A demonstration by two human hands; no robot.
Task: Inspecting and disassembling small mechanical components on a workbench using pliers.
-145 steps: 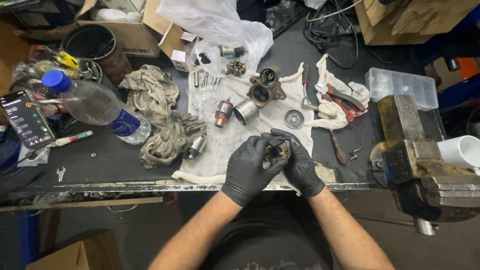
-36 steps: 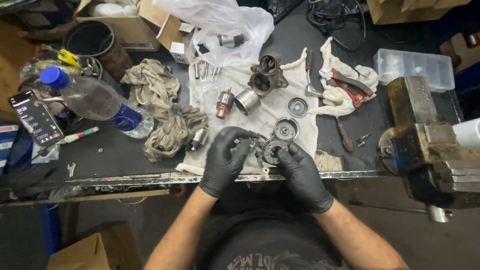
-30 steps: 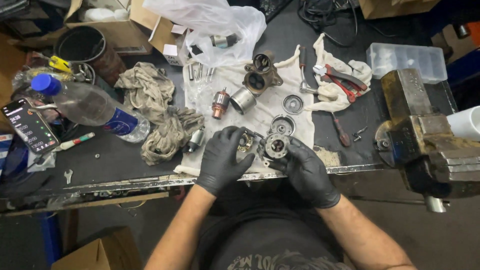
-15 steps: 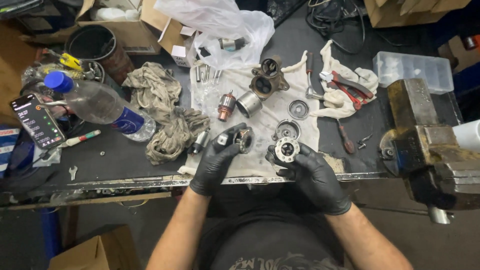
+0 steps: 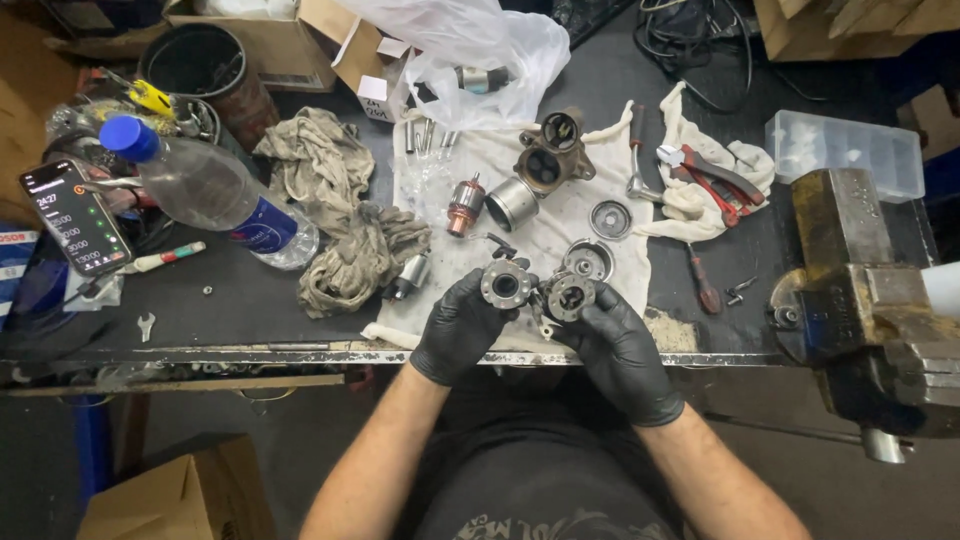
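half a second on, my left hand [image 5: 462,326] pinched the round metal cap [image 5: 505,284] and my right hand [image 5: 620,345] gripped the gear housing [image 5: 570,296], now side by side above the white cloth [image 5: 560,215] on the dark bench [image 5: 230,300], left of the vise [image 5: 870,300].

Work surface: a dark table [image 5: 250,300] with a worn, scratched metal front edge. A heavy bench vise [image 5: 870,300] is mounted at its right end. Cardboard boxes [image 5: 290,40] stand along the far side; another cardboard box [image 5: 170,495] sits on the dark floor [image 5: 60,470] beneath. Black cables [image 5: 690,40] lie at the rear. Lighting is even, without hard shadows.
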